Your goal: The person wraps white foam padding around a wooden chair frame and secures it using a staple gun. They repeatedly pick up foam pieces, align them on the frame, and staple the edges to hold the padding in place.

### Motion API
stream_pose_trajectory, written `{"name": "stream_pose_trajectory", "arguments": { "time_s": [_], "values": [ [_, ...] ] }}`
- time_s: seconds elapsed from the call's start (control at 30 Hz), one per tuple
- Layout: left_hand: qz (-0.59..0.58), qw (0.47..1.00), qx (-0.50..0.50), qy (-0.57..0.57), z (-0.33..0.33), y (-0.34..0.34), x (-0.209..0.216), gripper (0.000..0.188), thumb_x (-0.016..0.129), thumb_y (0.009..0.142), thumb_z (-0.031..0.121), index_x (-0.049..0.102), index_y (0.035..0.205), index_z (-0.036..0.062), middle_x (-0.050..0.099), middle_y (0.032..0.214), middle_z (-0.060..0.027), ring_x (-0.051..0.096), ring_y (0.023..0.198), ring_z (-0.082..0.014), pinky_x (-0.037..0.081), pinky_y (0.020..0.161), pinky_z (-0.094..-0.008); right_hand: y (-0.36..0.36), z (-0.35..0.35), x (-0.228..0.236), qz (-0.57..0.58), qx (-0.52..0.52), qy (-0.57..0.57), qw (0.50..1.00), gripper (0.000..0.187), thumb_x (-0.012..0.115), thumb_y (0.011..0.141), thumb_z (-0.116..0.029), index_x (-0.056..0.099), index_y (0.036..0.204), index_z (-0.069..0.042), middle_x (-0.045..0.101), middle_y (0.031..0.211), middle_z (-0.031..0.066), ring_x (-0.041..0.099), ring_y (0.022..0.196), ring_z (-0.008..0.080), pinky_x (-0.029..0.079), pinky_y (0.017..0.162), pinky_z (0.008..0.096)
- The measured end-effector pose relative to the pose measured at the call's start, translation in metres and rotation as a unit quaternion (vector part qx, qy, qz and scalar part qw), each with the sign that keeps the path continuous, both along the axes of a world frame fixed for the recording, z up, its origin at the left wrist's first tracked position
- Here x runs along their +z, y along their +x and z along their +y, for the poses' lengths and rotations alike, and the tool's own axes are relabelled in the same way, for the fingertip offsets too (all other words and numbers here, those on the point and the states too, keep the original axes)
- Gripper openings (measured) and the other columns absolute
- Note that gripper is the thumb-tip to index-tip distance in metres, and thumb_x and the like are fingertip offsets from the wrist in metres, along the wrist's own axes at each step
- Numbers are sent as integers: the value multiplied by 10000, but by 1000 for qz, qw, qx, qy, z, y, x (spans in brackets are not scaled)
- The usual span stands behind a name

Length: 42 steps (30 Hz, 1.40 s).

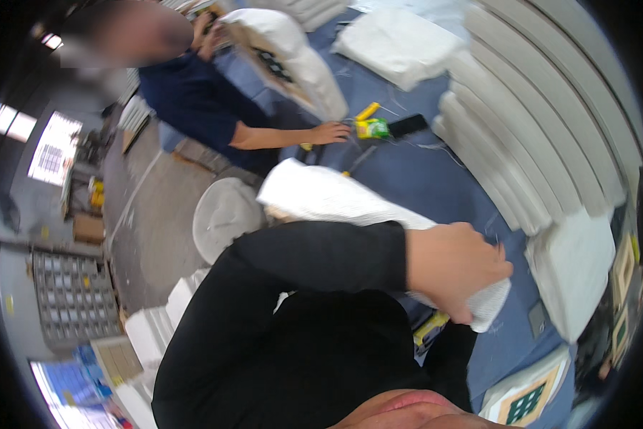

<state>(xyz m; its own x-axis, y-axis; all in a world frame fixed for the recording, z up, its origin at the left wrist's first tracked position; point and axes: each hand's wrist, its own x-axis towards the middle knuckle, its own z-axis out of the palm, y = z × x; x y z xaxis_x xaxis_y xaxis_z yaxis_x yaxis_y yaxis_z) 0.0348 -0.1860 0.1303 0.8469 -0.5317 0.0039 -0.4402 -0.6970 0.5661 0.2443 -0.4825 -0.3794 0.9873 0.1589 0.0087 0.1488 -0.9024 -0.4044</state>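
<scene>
A long white fabric-covered padded piece (335, 191) stretches across in front of me, its wooden edge just showing at the left end. My left hand (458, 268), slightly blurred, lies over its right end, fingers bent down around the far edge and thumb on the near side. The black left sleeve crosses my chest. My right hand is hidden; only a dark sleeve (458, 357) shows below the padded piece. Beside that sleeve is a yellow-and-black tool (430, 332), mostly covered, so I cannot tell whether it is held.
Across the blue table (450, 182), a co-worker in a navy shirt (193, 107) rests one hand near a green-yellow packet (372, 129) and a black phone (408, 126). A white wood-backed cushion (293, 53) leans there. Stacked pale cushions (507, 143) line the right; a round stool (225, 218) stands left.
</scene>
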Motion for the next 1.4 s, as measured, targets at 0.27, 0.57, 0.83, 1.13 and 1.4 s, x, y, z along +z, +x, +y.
{"name": "stream_pose_trajectory", "arguments": {
  "time_s": [0.27,0.57,0.83,1.13,1.4],
  "values": [
    [-12,999,-20,45,18,39,4,956,852,798,694,642,1389,-27,776,1123,-253,775,1058,-446,614,929,-512,-154,-65,28,-156,-21,66,985,276,684,1071,-180,814,1196,29,818,1171,167,768,1135,302,592,1005,434],
    [-168,979,7,113,4,65,-3,510,520,1145,492,771,1370,109,822,1124,-172,780,1017,-401,621,882,-515,-266,57,328,133,-1,660,740,319,628,1143,-228,784,1116,49,769,906,93,641,726,126,494,667,277],
    [-40,998,50,22,-33,24,14,412,668,1091,379,784,1308,49,813,1079,-219,778,1026,-415,596,906,-448,-263,73,392,312,22,832,459,610,561,1156,-499,758,1205,76,803,967,185,597,642,170,469,609,277],
    [67,995,65,33,-41,8,8,499,822,968,327,731,1367,42,796,1185,-227,785,1077,-409,604,903,-429,-257,62,360,314,97,837,437,357,747,1032,-251,698,1286,-4,768,753,120,652,487,156,372,408,253],
    [-25,995,64,78,-59,-9,4,665,947,772,401,742,1285,31,810,1112,-185,798,1009,-395,620,875,-436,-261,46,350,351,115,798,476,720,728,975,-142,431,1619,-15,781,1028,152,667,510,160,485,412,271]
  ]
}}
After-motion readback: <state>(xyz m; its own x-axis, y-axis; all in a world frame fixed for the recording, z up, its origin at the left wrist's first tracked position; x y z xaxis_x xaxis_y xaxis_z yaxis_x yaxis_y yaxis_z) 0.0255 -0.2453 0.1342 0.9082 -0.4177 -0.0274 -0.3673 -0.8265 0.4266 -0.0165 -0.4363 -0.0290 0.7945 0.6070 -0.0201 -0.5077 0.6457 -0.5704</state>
